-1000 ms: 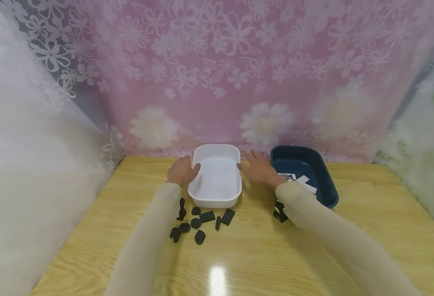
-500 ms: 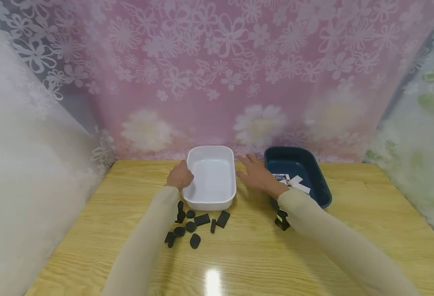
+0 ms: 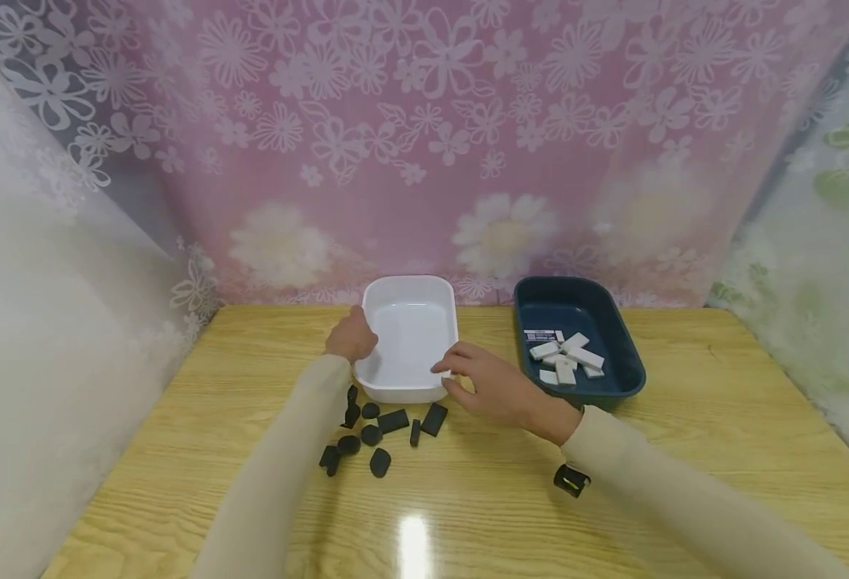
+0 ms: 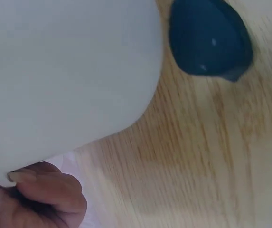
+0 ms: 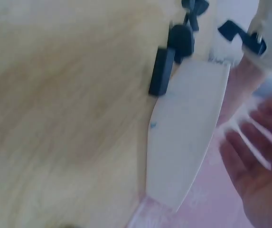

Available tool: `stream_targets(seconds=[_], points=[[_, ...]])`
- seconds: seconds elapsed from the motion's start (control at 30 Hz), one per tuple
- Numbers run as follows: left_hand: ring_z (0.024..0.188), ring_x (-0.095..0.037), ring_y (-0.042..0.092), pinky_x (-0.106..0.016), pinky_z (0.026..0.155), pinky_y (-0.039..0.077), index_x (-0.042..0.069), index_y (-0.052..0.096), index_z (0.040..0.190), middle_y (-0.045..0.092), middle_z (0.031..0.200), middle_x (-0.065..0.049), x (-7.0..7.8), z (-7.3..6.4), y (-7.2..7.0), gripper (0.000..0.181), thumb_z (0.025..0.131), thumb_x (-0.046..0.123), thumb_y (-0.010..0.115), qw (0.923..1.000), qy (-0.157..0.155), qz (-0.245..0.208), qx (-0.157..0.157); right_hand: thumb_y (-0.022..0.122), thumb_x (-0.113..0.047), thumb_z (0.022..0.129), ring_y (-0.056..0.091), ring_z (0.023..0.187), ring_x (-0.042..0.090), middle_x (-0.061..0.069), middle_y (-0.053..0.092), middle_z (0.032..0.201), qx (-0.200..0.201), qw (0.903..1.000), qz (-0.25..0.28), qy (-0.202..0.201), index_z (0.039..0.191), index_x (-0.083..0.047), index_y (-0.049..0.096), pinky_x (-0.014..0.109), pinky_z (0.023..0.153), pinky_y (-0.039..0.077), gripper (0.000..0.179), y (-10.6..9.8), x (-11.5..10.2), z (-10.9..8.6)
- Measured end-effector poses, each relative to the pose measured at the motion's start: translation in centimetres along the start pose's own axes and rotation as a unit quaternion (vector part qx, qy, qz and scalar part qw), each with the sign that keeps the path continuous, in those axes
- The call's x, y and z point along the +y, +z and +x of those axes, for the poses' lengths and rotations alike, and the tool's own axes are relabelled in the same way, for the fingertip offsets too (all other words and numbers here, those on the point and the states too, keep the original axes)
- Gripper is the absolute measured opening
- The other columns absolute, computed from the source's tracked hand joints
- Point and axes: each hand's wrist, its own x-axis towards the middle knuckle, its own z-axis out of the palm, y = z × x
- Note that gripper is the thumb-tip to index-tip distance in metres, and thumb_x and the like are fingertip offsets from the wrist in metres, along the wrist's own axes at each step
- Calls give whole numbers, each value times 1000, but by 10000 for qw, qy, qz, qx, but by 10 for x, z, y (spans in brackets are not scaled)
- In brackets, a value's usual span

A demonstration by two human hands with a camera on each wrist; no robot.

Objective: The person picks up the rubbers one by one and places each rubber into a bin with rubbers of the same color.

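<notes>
My left hand (image 3: 350, 336) holds the left rim of a white plastic basin (image 3: 406, 334) that stands near the back of the table. In the left wrist view its fingers (image 4: 55, 190) curl at the rim, beside the basin's pale outer wall (image 4: 69, 71). My right hand (image 3: 493, 386) hovers at the basin's front right corner, fingers loosely bent and apart, grasping nothing. The right wrist view has this hand (image 5: 261, 166) blurred, a gap between it and the basin's side (image 5: 188, 133). Several small black pieces (image 3: 393, 420), some round and some rectangular, lie just before the basin.
To the right stands a dark blue basin (image 3: 623, 354) with several white blocks (image 3: 585, 357) and a printed card (image 3: 540, 335) in it. Wood-grain tabletop (image 3: 468, 515) extends toward me. A pink flowered curtain (image 3: 410, 201) hangs behind the table.
My left fingers have closed on the white basin's left rim. My right hand has moved from beside the basin toward me and left, over its front right corner, uncovering the white blocks.
</notes>
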Motion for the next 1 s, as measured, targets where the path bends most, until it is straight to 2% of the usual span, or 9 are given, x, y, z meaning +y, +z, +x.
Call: stream_targets(seconds=[0.1,0.2,0.3,0.43,0.57,0.8,1.0], points=[[96,-37,61,-45,77,51,-4,27,140,56,115,-25,-1,2,1,56,94,16,52,9999,-50,78,50,59,-20,95,57,103,13,-3,58,114,-724,9964,-172,-413,116,-13,66,32,86,48,23,7,-8,-5],[92,-36,62,-44,75,52,-5,27,139,58,111,-24,-1,3,3,56,94,16,54,9999,-96,93,107,57,-19,96,51,116,14,-1,55,126,-1364,9874,-454,-663,124,-13,61,33,92,45,29,16,-9,-8],[89,-35,62,-43,73,52,-5,27,138,58,107,-23,0,2,6,56,95,17,55,9998,-158,111,97,57,-15,95,46,124,18,3,51,134,-1615,9803,-737,-861,130,-11,57,34,97,42,35,26,-6,-10],[86,-33,63,-41,71,52,-4,27,136,59,103,-21,0,4,9,54,95,18,55,9995,-181,228,146,59,-11,94,42,127,22,7,49,136,-1610,9759,-1057,-1028,134,-9,53,35,98,41,41,37,-1,-12],[88,-34,63,-42,72,51,-5,27,138,60,104,-22,0,4,10,57,94,17,56,9992,-128,259,259,58,-8,94,42,127,25,9,52,133,-1520,9722,-1345,-1172,131,-5,55,34,97,42,38,41,1,-13],[91,-35,62,-43,74,52,-6,29,137,61,103,-22,1,3,13,57,93,17,58,9989,-128,321,311,59,-2,93,51,109,19,4,55,117,-1352,9740,-1436,-1112,118,-8,63,27,86,48,26,44,3,-11],[88,-35,63,-43,72,52,-6,30,136,62,99,-21,3,2,11,55,94,17,57,9985,-50,370,404,64,-2,89,55,98,18,2,57,110,-1142,9677,-1901,-1202,113,-10,65,27,81,49,25,45,6,-7]])
